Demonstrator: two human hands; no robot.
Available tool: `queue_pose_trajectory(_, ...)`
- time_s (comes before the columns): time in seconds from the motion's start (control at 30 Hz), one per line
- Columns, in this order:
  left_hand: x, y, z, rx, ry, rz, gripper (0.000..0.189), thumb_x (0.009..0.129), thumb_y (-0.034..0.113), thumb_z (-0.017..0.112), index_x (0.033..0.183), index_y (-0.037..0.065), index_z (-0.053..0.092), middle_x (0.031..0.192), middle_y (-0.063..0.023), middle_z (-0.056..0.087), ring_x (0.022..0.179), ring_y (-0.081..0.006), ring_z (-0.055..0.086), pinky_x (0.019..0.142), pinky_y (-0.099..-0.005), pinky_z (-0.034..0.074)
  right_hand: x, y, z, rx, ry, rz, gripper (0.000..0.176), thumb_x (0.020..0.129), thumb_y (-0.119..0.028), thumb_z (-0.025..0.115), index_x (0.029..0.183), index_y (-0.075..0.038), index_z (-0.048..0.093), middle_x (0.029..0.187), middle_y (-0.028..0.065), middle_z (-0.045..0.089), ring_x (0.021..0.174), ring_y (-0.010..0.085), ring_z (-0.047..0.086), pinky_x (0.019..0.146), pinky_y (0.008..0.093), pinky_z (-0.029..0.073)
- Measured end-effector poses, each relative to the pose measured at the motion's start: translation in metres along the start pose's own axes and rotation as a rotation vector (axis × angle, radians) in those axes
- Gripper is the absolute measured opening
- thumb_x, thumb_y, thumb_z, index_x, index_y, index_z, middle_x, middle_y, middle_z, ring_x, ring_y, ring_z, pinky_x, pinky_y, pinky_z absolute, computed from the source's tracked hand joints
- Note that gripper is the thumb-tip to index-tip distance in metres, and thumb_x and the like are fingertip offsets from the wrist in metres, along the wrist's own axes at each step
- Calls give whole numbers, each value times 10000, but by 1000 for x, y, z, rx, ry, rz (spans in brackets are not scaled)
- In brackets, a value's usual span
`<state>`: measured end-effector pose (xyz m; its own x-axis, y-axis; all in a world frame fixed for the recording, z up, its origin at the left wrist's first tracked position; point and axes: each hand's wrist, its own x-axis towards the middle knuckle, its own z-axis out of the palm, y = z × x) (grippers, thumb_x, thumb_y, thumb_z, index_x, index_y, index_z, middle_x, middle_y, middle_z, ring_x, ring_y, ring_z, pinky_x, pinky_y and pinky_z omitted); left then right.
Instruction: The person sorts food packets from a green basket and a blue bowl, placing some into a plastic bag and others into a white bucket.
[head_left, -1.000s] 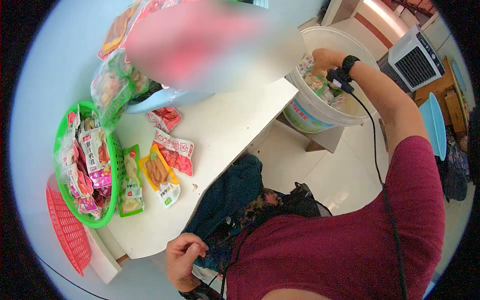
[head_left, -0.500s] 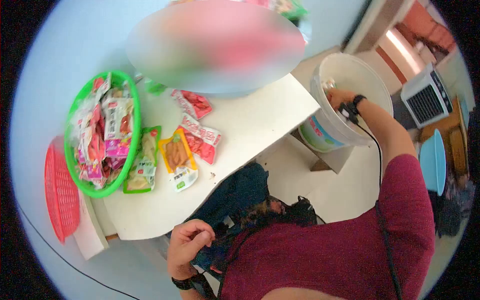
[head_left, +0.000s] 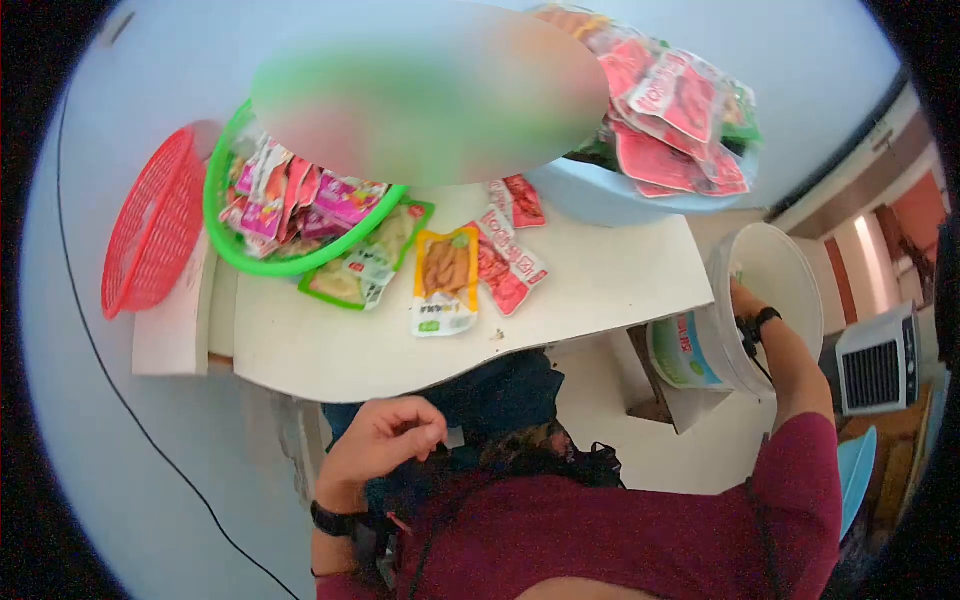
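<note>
My left hand is held in front of my body below the table's near edge, with its fingers curled in and nothing visible in them. My right hand reaches into a white bucket at the right; its fingers are hidden inside. On the white table lie a yellow-edged packet, red-and-white packets and a green-edged packet. Beside them, a green basket holds many small packets. At the back right, a light blue basin is heaped with red packets.
A red basket leans by the wall at the left. A grey-white air cooler and a blue basin stand at the far right. A black cable runs down the left wall. A blurred oval hides the top middle.
The view has turned, so the table's things appear shifted and the heaped basin shows more fully. My right hand is still in the bucket, and my left hand remains curled before my body.
</note>
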<state>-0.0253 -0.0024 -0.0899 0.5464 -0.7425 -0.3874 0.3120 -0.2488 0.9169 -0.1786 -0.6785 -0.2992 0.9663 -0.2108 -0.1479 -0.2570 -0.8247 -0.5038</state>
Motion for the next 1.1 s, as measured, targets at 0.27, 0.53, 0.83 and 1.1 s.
queue_pose_trajectory(0.27, -7, 19, -24, 37, 149, 116, 128, 930, 137, 598, 892, 20, 634, 749, 17, 590, 641, -48, 531, 583, -204, 448, -12, -61, -86, 152, -509, 431, 125, 714, -140, 697, 768, -41, 643, 679, 92, 653, 611, 151, 626, 528, 335, 480)
queue_pose_trajectory(0.53, -18, 20, -57, 131, 389, 268, 108, 918, 116, 593, 863, 30, 629, 743, 13, 593, 629, -57, 544, 586, -211, 446, -42, -187, -147, -231, 232, 541, 264, 906, -222, 613, 775, 7, 608, 692, 129, 633, 528, 214, 611, 508, 333, 503)
queue_pose_trajectory(0.83, -48, 54, -141, 324, 810, 503, 164, 934, 204, 609, 880, 53, 646, 743, 13, 603, 659, -69, 559, 645, -230, 464, -38, -419, 1, 285, 473, -221, 149, 886, -129, 658, 874, 19, 644, 705, 73, 637, 609, 115, 578, 564, 275, 470)
queue_pose_trajectory(1.1, -75, 95, -201, 508, 1102, 627, 178, 923, 241, 621, 879, 75, 668, 789, 19, 634, 729, -70, 576, 662, -245, 472, 35, -459, 99, 407, 714, -369, 137, 852, -120, 704, 823, -2, 642, 701, 80, 624, 582, 133, 561, 560, 279, 466)
